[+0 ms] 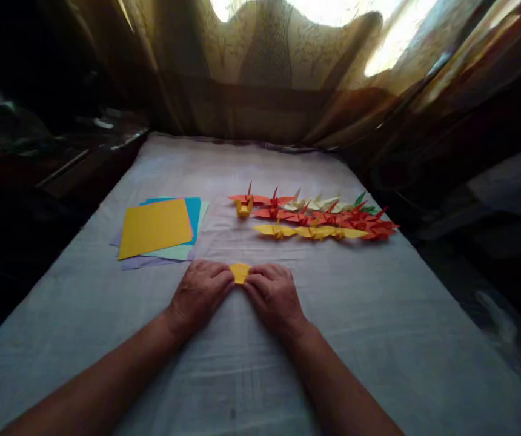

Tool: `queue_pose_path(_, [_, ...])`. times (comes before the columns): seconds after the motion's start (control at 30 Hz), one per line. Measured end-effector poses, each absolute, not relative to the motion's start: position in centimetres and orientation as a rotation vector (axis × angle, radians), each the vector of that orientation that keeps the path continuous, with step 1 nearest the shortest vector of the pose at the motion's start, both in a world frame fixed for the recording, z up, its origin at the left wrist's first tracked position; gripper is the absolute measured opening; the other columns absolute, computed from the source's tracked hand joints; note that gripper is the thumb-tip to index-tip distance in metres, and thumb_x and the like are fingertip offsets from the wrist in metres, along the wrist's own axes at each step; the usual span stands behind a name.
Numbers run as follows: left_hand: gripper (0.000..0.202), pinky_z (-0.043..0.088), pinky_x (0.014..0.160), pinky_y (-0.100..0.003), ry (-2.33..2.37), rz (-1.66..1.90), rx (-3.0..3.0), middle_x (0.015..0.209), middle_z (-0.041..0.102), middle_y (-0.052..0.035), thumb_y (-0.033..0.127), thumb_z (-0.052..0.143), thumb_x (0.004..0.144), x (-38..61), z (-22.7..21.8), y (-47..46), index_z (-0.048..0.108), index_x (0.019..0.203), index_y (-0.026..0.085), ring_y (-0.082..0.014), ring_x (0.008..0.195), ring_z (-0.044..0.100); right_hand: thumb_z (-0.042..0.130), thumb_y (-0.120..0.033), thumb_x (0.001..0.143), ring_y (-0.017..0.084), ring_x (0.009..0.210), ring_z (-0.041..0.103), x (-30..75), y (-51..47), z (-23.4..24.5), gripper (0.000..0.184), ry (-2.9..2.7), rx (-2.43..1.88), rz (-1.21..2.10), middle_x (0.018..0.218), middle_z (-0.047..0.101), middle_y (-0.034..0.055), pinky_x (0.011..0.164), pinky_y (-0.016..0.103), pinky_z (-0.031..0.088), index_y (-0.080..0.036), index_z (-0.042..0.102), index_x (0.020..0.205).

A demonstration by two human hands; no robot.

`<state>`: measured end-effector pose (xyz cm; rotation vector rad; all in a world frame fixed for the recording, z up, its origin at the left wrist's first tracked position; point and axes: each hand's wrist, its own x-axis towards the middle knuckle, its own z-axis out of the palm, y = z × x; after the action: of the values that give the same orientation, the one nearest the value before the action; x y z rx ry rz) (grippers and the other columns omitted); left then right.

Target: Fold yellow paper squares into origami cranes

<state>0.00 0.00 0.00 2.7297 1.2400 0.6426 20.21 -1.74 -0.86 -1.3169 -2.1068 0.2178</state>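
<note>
A small folded piece of yellow paper (240, 272) lies at the middle of the cloth, between my two hands. My left hand (202, 287) pinches its left side, thumb and fingers pressed together. On the opposite side, my right hand (275, 293) grips the paper's right edge in the same way. Part of the paper is hidden under the fingertips. Beyond my left hand lies a stack of square paper sheets with a yellow sheet (155, 229) on top. Past my right hand stand rows of folded paper cranes, with yellow cranes (309, 232) nearest.
White cloth (224, 375) covers the table. Red cranes (324, 217), pale cranes and a green crane (366, 204) sit close together at the right. One orange-yellow folded piece (244, 208) stands at their left end. A curtain (260, 79) hangs behind the far edge.
</note>
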Motion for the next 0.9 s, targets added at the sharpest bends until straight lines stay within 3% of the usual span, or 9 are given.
queue_pose_path(0.3, [0.014,0.044,0.081,-0.036,1.303,0.641,2.521,0.091,0.066,-0.0048,0.025,0.052,0.095,0.2,-0.1,0.7,0.059,0.083,0.019,-0.0217,0.087,0.059,0.066,-0.018,0.085,0.021,0.091,0.059,19.3,-1.4,-0.8,0.011,-1.924,-1.556,0.358,0.093,0.07,0.0025,0.083,0.035,0.036,-0.022,0.066,0.075])
queue_pose_path(0.9, [0.007,0.042,0.081,-0.037,1.344,0.625,2.38,0.09,0.064,-0.0033,0.02,0.057,0.089,0.4,0.0,0.9,0.055,0.082,0.02,-0.0224,0.088,0.057,0.063,-0.017,0.087,0.02,0.092,0.056,18.8,-1.3,-0.5,0.008,-1.938,-1.684,0.4,0.091,0.066,0.0016,0.081,0.033,0.033,-0.022,0.063,0.081])
